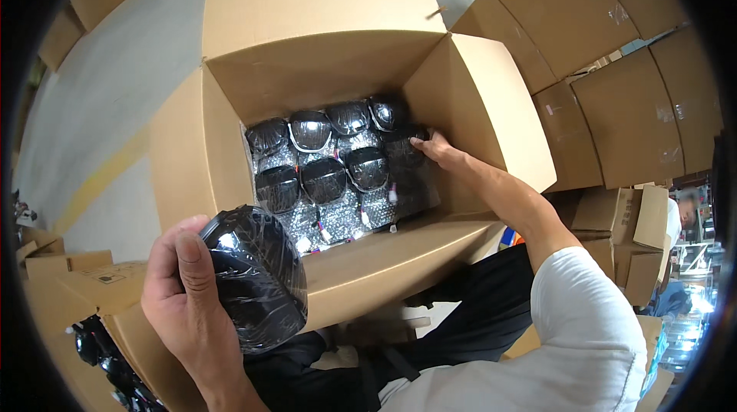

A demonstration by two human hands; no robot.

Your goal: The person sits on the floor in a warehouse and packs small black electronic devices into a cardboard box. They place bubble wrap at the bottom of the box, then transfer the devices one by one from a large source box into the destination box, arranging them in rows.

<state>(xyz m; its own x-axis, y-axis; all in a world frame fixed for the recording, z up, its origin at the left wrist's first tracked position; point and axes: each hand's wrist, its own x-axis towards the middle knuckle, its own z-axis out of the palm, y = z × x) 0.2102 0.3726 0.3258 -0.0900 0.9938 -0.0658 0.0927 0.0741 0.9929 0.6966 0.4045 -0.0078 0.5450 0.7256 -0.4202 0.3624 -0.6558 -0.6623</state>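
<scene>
My left hand [196,289] grips a rounded black housing [257,281] wrapped in clear film, held up in front of the near left corner of a large open carton [384,262]. Deep in that carton, my right hand [434,147] closes on another black housing [403,149] at the right end of the near row; its fingertips are partly hidden. Several similar wrapped housings [324,180] sit in two rows on bubble wrap [338,216]. Thin cables with white plugs [365,220] trail from them.
The carton's flaps [322,5] stand folded outward. Stacked cardboard boxes [576,20] rise at the right. At the lower left, another open box [138,335] holds more black parts [107,358]. A yellow line [107,174] crosses the grey floor. A person [675,220] shows at the far right.
</scene>
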